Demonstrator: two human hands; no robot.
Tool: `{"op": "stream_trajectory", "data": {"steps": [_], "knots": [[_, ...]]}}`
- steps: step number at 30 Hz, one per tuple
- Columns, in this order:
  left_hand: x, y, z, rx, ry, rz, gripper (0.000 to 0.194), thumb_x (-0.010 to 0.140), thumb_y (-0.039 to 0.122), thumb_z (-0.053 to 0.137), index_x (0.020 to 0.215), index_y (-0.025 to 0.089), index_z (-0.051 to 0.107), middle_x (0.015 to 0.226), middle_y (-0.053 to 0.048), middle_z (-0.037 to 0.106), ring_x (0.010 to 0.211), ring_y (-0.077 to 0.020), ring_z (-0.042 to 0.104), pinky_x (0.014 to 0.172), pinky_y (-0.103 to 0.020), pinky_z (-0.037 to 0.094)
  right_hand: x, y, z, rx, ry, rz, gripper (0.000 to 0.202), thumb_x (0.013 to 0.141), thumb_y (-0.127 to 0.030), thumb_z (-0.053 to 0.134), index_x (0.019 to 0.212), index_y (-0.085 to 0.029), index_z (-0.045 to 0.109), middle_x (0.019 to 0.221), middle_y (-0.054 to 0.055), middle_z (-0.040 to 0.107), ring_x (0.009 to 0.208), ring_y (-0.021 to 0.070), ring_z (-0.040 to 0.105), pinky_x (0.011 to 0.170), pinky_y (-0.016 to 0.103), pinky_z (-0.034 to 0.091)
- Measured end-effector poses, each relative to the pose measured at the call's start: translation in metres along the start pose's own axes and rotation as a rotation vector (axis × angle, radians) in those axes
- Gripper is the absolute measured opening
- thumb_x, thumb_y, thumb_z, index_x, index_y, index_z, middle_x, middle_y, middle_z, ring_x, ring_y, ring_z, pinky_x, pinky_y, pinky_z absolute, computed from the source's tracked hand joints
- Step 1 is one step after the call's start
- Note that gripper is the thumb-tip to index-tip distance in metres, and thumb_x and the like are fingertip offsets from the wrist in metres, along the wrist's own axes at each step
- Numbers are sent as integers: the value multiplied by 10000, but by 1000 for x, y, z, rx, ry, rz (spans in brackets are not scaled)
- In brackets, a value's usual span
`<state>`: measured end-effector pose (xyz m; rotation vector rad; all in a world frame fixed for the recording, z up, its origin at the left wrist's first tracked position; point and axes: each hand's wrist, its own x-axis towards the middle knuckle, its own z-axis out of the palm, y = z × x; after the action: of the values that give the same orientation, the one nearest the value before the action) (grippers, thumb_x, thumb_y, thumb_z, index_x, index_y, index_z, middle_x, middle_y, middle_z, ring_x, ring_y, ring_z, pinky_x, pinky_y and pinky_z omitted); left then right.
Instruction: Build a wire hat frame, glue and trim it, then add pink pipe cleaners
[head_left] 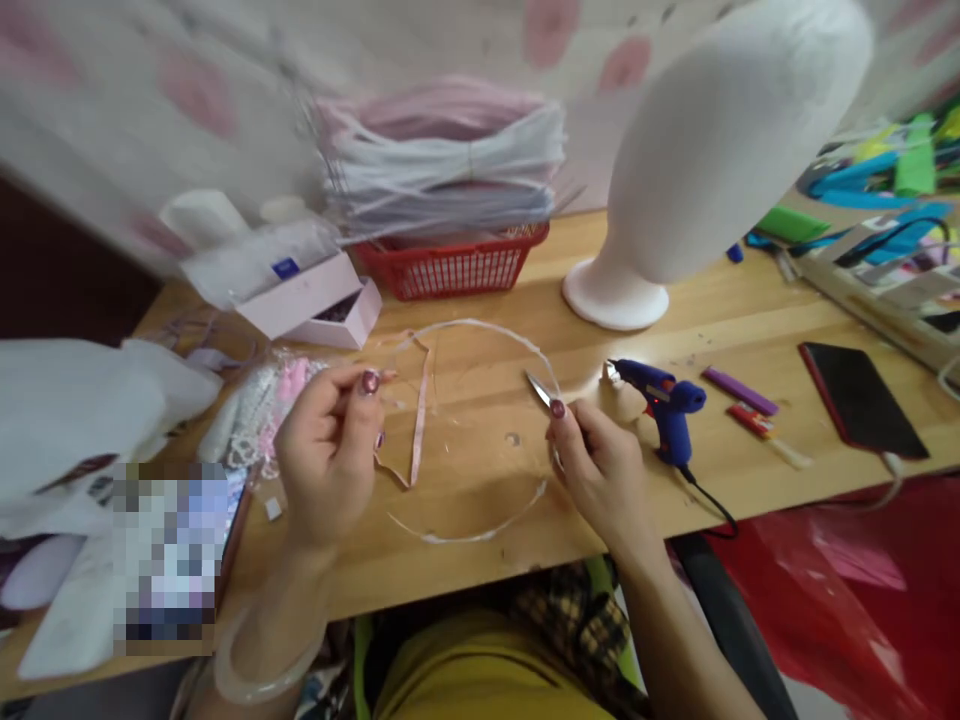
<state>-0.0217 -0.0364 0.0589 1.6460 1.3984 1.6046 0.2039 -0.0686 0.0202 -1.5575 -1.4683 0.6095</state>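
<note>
My left hand (330, 450) is closed in a pinch, thumb against fingers, at the left of the work area. A narrow pale pink ribbon (420, 420) runs in a bent loop from beside these fingers; its far part lies on the table. My right hand (596, 460) is closed around scissors (538, 390), whose pointed metal blades stick out up and to the left. A thin white hoop (480, 323) curves over the table between my hands and passes at my right fingers. Its left side is hard to make out.
A blue glue gun (671, 410) stands right of my right hand, beside a purple stick (740, 390), a lighter (750, 420) and a black phone (862, 400). Behind are a white foam head (720, 150), a red basket (457, 268) and a pink box (352, 315). Bagged trim (259, 405) lies left.
</note>
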Motion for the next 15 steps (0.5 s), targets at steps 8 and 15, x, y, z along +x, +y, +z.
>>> {"op": "stream_trajectory", "data": {"steps": [8,15], "knots": [[-26,-7,7,60,162,156,131,997,290,526,960,257,647,563,83,498,449,-54,441,477,-258,360,-3,-4,1,-106,62,-81,359,1008,-370,468,697,-206,534,561,-52,440,526,96,409,526,251,306],[-23,-5,7,40,192,209,118,988,273,526,921,233,614,540,94,472,410,-54,402,454,-257,337,-3,-11,2,-119,89,-131,338,1002,-312,487,681,-206,509,563,-56,426,528,87,404,509,233,316]]}}
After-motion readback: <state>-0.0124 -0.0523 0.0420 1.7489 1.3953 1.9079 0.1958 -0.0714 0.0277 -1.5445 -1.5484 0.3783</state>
